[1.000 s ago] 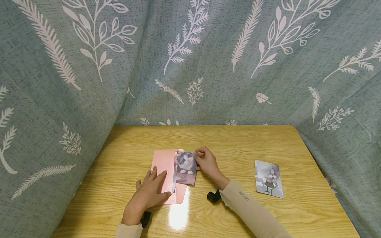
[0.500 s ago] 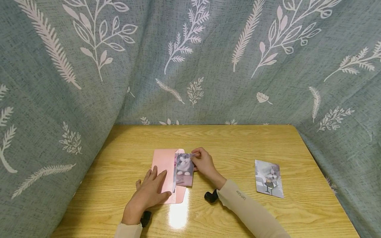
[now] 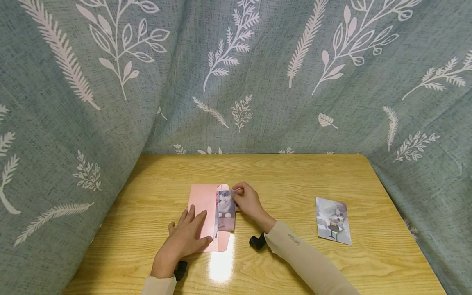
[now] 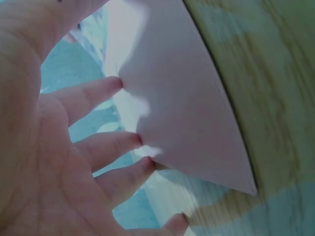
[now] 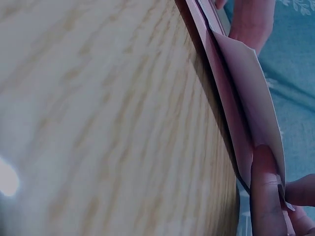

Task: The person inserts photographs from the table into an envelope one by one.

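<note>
A pink envelope [image 3: 203,196] lies on the table, its opening and flap [image 3: 224,242] facing right. My left hand [image 3: 186,237] rests on it with fingers spread; in the left wrist view the fingertips touch the envelope [image 4: 182,98]. A cat photo card [image 3: 225,221] sits partly in the opening, its left part hidden. My right hand [image 3: 250,203] pinches the card's upper right edge. In the right wrist view the card [image 5: 251,93] tilts up above the flap, held between thumb and fingers. Another printed sheet shows just inside the envelope mouth.
A second cat photo card [image 3: 333,223] lies apart on the right side of the wooden table [image 3: 287,176]. A grey-green leaf-patterned curtain [image 3: 273,123] hangs behind the table and along both sides. Black wrist cameras sit at both wrists.
My right hand has moved left, sliding the cat photo card further into the envelope, so less of it shows. My left hand has stayed on the envelope.
</note>
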Tool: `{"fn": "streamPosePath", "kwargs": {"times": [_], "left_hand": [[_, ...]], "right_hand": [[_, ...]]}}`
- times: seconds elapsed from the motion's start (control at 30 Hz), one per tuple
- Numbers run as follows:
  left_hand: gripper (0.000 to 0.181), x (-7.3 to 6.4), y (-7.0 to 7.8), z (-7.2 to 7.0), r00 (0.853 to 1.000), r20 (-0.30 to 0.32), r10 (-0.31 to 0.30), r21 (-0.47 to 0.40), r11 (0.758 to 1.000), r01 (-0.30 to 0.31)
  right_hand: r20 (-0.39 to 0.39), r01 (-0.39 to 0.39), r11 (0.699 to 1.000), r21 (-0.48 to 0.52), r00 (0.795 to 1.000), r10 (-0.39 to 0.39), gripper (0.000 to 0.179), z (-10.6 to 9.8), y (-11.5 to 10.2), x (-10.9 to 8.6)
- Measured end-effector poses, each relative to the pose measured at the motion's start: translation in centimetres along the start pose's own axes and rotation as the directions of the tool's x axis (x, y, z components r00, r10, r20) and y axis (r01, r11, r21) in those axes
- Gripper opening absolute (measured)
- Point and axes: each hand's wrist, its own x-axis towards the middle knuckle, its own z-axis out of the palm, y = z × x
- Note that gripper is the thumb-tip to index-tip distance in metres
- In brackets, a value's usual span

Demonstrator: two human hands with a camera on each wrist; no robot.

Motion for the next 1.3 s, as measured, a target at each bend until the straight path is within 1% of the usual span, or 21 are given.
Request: {"fn": "streamPosePath", "kwargs": {"times": [0.3, 0.57, 1.0, 1.3], "left_hand": [[0.084, 0.2, -0.1, 0.1, 1.0, 0.003, 0.0, -0.005, 1.0, 0.0], [0.084, 0.2, -0.2, 0.3, 1.0, 0.003, -0.001, -0.009, 1.0, 0.001], [0.083, 0.1, -0.2, 0.2, 1.0, -0.01, 0.01, 0.004, 1.0, -0.01], [0.083, 0.1, -0.2, 0.3, 1.0, -0.013, 0.013, 0.007, 1.0, -0.013]], "right_hand": [[0.02, -0.005, 1.0, 0.016, 1.0, 0.005, 0.022, 0.8, 0.1, 0.2], [0.032, -0.022, 1.0, 0.017, 0.999, 0.022, 0.021, 1.4, -0.4, 0.2], [0.021, -0.013, 0.999, -0.046, 1.0, 0.014, 0.019, 2.2, -0.7, 0.5], [0.028, 0.022, 0.993, -0.114, 0.999, -0.019, 0.019, 2.2, -0.7, 0.5]]}}
